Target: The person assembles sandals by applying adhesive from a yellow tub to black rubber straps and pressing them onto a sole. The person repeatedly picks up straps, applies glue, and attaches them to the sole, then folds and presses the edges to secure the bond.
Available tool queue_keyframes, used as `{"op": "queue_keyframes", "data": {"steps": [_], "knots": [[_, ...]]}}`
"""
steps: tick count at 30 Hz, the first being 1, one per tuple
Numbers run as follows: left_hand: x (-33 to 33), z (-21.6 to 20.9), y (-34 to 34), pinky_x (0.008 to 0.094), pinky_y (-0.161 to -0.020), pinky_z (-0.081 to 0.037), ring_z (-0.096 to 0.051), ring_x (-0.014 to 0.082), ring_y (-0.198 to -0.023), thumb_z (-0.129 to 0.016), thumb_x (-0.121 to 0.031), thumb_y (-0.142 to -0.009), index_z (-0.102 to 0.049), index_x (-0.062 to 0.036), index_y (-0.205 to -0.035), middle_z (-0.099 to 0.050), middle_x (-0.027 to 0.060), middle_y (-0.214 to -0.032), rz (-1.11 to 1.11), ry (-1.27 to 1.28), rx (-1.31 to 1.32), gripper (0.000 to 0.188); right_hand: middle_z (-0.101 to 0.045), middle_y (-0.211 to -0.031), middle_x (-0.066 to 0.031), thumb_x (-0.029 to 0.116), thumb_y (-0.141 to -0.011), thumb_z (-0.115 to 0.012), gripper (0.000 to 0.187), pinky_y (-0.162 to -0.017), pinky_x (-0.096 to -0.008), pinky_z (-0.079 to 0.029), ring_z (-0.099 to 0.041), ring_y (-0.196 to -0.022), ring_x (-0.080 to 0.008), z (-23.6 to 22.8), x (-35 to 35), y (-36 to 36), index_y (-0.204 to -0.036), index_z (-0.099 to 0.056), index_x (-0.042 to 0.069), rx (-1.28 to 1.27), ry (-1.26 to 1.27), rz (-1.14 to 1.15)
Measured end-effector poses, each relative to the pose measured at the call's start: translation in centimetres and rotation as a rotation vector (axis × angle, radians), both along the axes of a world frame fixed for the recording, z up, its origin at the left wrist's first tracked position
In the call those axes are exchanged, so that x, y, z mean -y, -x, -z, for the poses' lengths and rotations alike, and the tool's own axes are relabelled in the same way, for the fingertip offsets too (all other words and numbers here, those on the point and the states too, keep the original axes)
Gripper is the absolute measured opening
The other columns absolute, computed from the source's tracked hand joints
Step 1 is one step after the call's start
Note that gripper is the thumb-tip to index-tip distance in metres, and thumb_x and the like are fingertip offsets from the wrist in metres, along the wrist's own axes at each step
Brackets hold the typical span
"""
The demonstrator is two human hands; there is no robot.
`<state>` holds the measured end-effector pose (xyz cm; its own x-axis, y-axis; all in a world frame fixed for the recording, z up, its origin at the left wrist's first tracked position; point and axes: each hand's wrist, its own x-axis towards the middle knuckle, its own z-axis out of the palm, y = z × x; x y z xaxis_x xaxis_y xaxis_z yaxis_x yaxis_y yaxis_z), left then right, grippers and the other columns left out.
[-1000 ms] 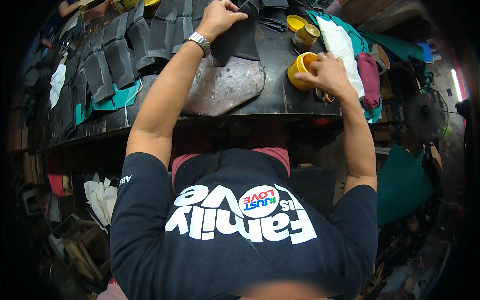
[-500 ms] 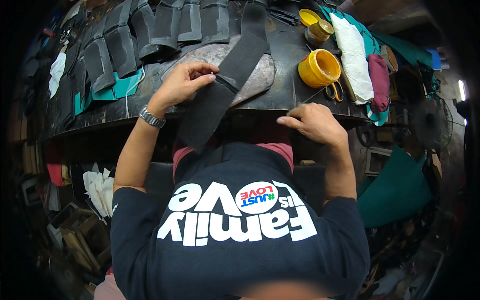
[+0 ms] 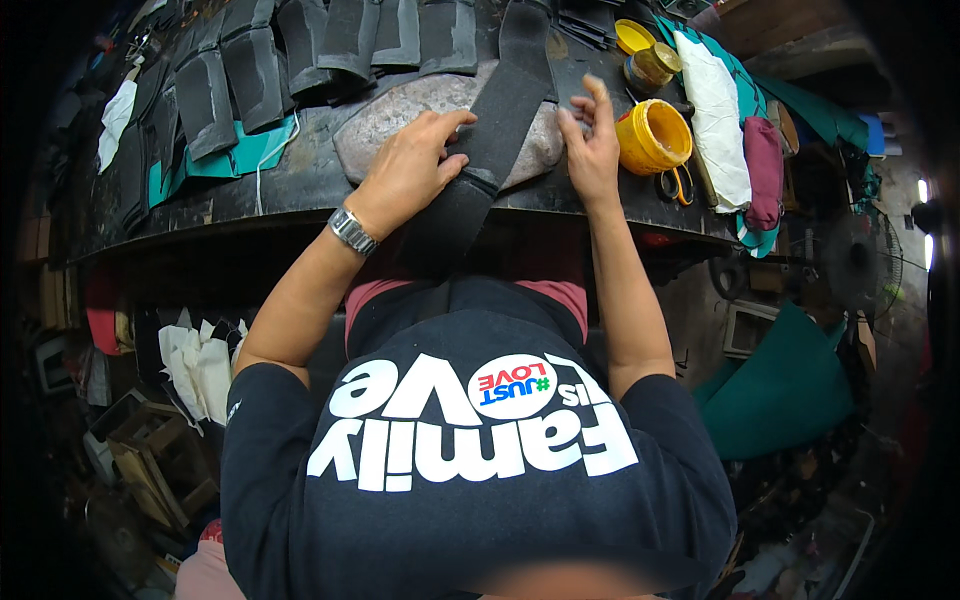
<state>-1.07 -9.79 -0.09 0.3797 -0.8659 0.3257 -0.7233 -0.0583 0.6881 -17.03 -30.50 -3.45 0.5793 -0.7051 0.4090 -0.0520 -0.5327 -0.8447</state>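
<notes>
A long black strip of sheet material (image 3: 505, 105) lies slantwise across a mottled grey slab (image 3: 372, 130). Its lower part, with a crosswise fold or joint, hangs over the table's near edge. My left hand (image 3: 415, 160), with a metal watch on the wrist, rests at the strip's left edge. Its thumb is near the joint, and the index finger is apart from it farther up. To the right of the strip, my right hand (image 3: 592, 150) is raised with fingers apart and nothing visible in it. A yellow tub (image 3: 640, 142) stands beside that hand.
Black pieces with grey borders (image 3: 255, 85) line the far left, above teal sheets (image 3: 225, 158). Orange-handled scissors (image 3: 684, 185) lie by the tub; behind it are a smeared jar (image 3: 652, 68) and yellow lid (image 3: 634, 37). White (image 3: 712, 130) and maroon (image 3: 763, 170) rolls lie right.
My right hand has moved up and left from the table's near edge to beside the strip. My left hand has shifted right, its finger and thumb now farther apart. The strip's hanging part has shifted right.
</notes>
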Motion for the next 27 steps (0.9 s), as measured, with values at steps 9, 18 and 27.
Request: {"op": "queue_keyframes", "data": {"steps": [9, 18, 27], "knots": [[0.4, -0.8, -0.3, 0.0319, -0.077, -0.053, -0.061, 0.0183, -0.082, -0.066, 0.003, -0.086, -0.064, -0.0103, -0.125, -0.061, 0.0077, -0.096, 0.069, 0.021, 0.035, 0.041, -0.069, -0.088, -0.0085, 0.003, -0.077, -0.075, 0.076, -0.081, -0.0334, -0.055, -0.067, -0.084, -0.019, -0.7, 6.2, -7.3, -0.147, -0.047, 0.016, -0.318, 0.1, 0.064], [1.7, -2.2, -4.8, 0.0344, -0.089, -0.049, -0.059, 0.0228, -0.098, -0.064, 0.005, -0.083, -0.068, -0.0099, -0.125, -0.058, 0.008, -0.108, 0.36, -0.168, 0.045, 0.045, -0.071, -0.097, -0.0162, 0.013, -0.085, -0.068, 0.067, -0.087, -0.0481, -0.053, -0.069, -0.093, -0.0401, -0.2, 9.9, -9.1, -0.147, -0.045, 0.025, -0.332, 0.602, 0.247], [3.0, -2.2, -5.2, 0.038, -0.097, -0.047, -0.059, 0.0311, -0.11, -0.06, 0.006, -0.077, -0.069, -0.0082, -0.126, -0.059, 0.0126, -0.116, 0.416, -0.296, 0.174, 0.052, -0.066, -0.126, -0.0179, 0.041, -0.106, -0.045, 0.041, -0.106, -0.0455, -0.04, -0.055, -0.126, -0.0347, -0.3, 4.1, -3.0, -0.124, -0.069, 0.013, 0.056, 0.243, 0.021]]}}
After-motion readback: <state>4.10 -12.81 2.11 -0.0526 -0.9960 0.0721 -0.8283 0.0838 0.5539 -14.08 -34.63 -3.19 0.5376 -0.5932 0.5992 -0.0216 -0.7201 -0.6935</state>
